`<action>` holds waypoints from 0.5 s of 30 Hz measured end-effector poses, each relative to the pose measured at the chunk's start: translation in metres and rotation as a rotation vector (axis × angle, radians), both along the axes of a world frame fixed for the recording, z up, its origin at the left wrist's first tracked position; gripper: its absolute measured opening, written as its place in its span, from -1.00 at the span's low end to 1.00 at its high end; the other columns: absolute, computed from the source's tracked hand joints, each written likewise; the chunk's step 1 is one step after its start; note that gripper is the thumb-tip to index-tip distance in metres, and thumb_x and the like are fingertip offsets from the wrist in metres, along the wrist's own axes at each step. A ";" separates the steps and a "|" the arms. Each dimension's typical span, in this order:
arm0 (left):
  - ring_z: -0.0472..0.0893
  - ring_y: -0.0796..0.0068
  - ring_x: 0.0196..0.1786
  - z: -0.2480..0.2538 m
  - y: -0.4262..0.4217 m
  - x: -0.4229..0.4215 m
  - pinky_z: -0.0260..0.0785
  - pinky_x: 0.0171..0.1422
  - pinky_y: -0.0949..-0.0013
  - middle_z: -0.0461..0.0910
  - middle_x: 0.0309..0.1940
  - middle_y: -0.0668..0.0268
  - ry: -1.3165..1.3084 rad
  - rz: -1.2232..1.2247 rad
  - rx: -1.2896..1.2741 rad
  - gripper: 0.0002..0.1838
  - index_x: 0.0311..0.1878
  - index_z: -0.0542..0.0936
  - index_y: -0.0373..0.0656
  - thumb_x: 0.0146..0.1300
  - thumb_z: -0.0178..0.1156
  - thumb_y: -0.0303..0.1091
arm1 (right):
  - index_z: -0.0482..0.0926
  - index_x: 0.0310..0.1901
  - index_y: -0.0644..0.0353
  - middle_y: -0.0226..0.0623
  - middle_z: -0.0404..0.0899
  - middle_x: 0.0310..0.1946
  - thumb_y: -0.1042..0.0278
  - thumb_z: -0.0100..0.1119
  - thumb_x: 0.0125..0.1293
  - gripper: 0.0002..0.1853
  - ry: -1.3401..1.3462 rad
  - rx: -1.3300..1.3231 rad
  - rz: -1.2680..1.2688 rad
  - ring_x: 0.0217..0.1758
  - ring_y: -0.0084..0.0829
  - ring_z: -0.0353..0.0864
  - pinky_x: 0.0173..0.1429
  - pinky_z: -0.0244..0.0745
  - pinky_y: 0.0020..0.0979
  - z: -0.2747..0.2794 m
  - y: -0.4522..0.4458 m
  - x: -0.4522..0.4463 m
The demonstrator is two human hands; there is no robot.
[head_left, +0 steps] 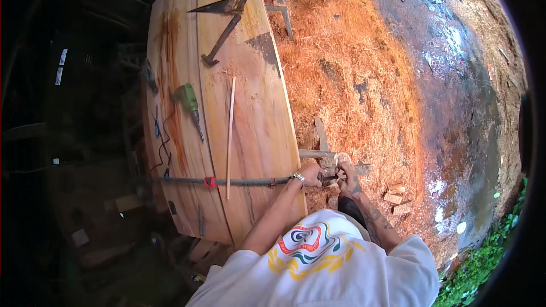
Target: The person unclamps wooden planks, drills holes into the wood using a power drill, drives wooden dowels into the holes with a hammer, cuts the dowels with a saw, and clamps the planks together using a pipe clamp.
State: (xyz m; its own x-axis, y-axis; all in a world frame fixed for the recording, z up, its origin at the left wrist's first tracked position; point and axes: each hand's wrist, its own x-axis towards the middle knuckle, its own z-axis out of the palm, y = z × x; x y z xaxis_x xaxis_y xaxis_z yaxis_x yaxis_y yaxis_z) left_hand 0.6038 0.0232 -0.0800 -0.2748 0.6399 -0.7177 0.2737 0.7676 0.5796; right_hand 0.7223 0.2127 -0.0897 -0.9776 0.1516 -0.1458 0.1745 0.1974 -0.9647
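A long metal bar clamp (244, 182) lies across the wooden boards (261, 131), with a red piece (210, 182) partway along it. My left hand (309, 175), a watch at its wrist, is closed around the clamp near the boards' right edge. Just beyond that edge, my right hand (347, 178) has its fingers closed at the clamp's dark end; the exact part in them is hard to make out. A thin wooden strip (231, 136) rests on the boards, its lower end crossing the bar.
On the boards lie a green power drill (187, 99) with a cord, a hammer (220, 40) and a dark triangular tool (222, 4). Wood shavings (352, 68) cover the ground at right, with several wood offcuts (393, 198). A wooden support (316, 153) sticks out beneath the boards.
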 end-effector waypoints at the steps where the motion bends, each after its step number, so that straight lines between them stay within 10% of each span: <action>1: 0.72 0.11 -0.29 0.010 0.001 0.000 0.58 -0.10 0.16 0.72 -0.39 0.09 0.062 -0.001 0.014 -0.60 -0.19 0.76 0.03 -0.25 0.45 -0.24 | 0.46 -0.32 0.18 -0.32 0.45 -0.34 0.49 0.23 -0.05 -0.78 0.041 0.025 -0.003 -0.22 -0.34 0.47 -0.19 0.40 -0.34 0.005 0.004 -0.003; 3: 0.69 0.18 -0.34 0.024 0.007 -0.001 0.56 -0.13 0.22 0.70 -0.43 0.12 0.069 -0.012 0.040 -0.61 -0.18 0.76 0.00 -0.21 0.47 -0.28 | 0.43 -0.42 0.18 -0.36 0.41 -0.43 0.19 0.22 0.14 -0.75 0.036 -0.175 -0.054 -0.32 -0.43 0.40 -0.31 0.26 -0.38 -0.013 -0.006 -0.004; 6: 0.67 0.21 -0.36 0.013 -0.001 -0.001 0.54 -0.14 0.23 0.69 -0.44 0.12 0.080 -0.023 0.038 -0.55 -0.13 0.75 0.00 -0.21 0.53 -0.26 | 0.47 -0.47 0.25 -0.25 0.38 -0.54 0.24 0.06 0.36 -0.71 -0.278 -0.722 -0.331 -0.43 -0.36 0.41 -0.21 0.35 -0.34 -0.022 -0.029 -0.007; 10: 0.68 0.29 -0.35 0.014 0.001 -0.004 0.54 -0.15 0.26 0.72 -0.40 0.17 0.008 0.031 0.001 -0.55 -0.16 0.75 -0.08 -0.24 0.55 -0.27 | 0.51 -0.52 0.29 -0.14 0.45 -0.59 0.22 -0.04 0.47 -0.58 -0.285 -0.288 -0.176 -0.43 -0.34 0.47 -0.22 0.34 -0.26 -0.003 -0.032 0.024; 15: 0.69 0.32 -0.35 0.023 0.012 -0.015 0.54 -0.17 0.28 0.72 -0.42 0.23 -0.003 0.024 0.019 -0.54 -0.11 0.77 -0.03 -0.21 0.56 -0.27 | 0.63 -0.26 0.25 -0.04 0.58 -0.09 0.47 0.22 0.18 -0.90 0.343 0.268 0.150 0.08 -0.03 0.54 0.14 0.49 -0.10 0.034 0.006 0.033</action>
